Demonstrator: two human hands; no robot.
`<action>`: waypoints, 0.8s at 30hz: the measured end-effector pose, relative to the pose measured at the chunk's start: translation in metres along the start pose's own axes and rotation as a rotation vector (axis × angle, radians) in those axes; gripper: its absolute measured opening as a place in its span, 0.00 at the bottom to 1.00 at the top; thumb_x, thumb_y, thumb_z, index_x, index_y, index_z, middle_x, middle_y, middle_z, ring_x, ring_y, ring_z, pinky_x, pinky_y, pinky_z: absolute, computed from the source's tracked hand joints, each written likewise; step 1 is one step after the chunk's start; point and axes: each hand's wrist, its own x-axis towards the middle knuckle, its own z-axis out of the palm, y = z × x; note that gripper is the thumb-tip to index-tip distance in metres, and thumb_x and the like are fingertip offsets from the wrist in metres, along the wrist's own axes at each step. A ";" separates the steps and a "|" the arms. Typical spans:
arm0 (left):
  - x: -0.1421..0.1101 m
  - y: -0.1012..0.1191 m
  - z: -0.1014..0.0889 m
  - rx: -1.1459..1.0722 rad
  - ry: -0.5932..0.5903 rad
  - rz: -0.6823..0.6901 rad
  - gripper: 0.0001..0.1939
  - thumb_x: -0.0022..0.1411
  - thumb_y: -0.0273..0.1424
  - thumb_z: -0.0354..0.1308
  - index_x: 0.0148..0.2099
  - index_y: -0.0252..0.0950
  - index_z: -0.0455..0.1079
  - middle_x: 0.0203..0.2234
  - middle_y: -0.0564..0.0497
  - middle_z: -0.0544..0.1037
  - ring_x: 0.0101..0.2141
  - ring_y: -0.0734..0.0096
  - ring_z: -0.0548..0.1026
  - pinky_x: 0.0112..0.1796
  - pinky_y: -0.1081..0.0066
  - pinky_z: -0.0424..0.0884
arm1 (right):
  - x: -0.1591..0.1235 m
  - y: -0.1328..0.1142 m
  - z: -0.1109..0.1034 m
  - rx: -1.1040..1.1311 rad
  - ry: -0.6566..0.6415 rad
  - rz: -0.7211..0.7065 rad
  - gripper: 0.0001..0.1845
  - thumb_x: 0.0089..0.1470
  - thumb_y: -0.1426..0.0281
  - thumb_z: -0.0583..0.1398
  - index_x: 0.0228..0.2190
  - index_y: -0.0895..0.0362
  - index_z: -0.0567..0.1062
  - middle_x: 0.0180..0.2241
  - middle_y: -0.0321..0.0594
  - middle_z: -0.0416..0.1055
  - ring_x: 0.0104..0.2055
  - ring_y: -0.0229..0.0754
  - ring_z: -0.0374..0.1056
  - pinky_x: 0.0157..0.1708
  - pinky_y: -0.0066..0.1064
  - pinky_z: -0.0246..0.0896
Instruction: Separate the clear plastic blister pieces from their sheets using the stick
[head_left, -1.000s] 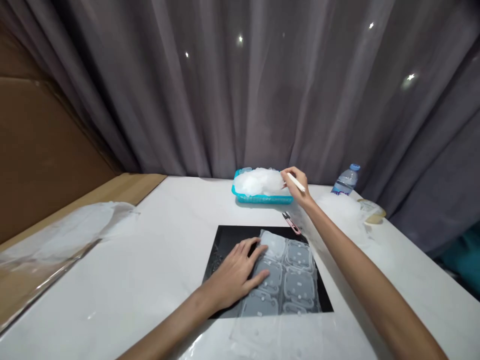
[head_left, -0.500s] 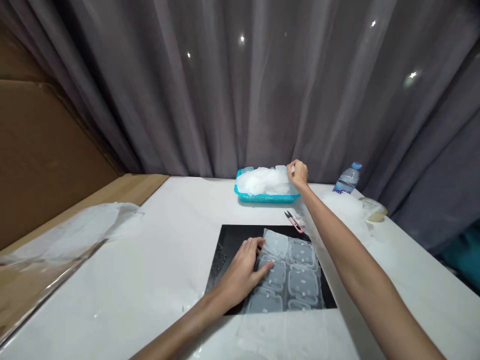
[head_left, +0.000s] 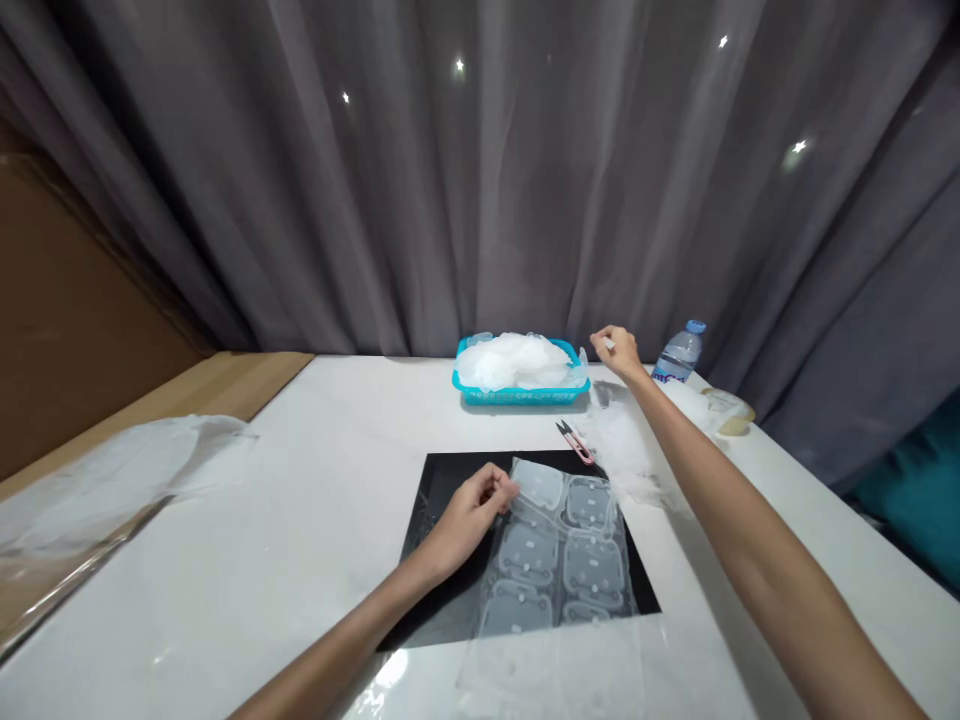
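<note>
My left hand is closed in a pinch at the upper left edge of a translucent plastic sheet printed with rounded rectangles. That sheet lies over a black mat and hangs past its near edge. Raised beside a turquoise basket, my right hand has its fingers closed; a small white bit shows at them, too small to name. White fluffy stuffing heaps up in the basket, with clear plastic pieces at its ends. Pink-handled thread snips lie just beyond the mat.
Loose white stuffing spreads on the white table under my right forearm. Behind it stand a water bottle and a roll of tape. Cardboard with a plastic bag lies at left; a grey curtain hangs behind.
My right hand has moved off the basket's right end, to the right. My left hand, spread on the sheet before, has drawn back and closed on its edge. The view has shifted slightly.
</note>
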 end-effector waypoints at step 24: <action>-0.016 0.002 -0.002 0.232 -0.082 0.008 0.18 0.75 0.48 0.50 0.41 0.39 0.65 0.34 0.54 0.69 0.35 0.66 0.68 0.39 0.68 0.63 | -0.035 0.007 0.034 0.093 -0.440 0.375 0.20 0.66 0.61 0.63 0.55 0.58 0.73 0.55 0.46 0.72 0.51 0.48 0.74 0.50 0.46 0.74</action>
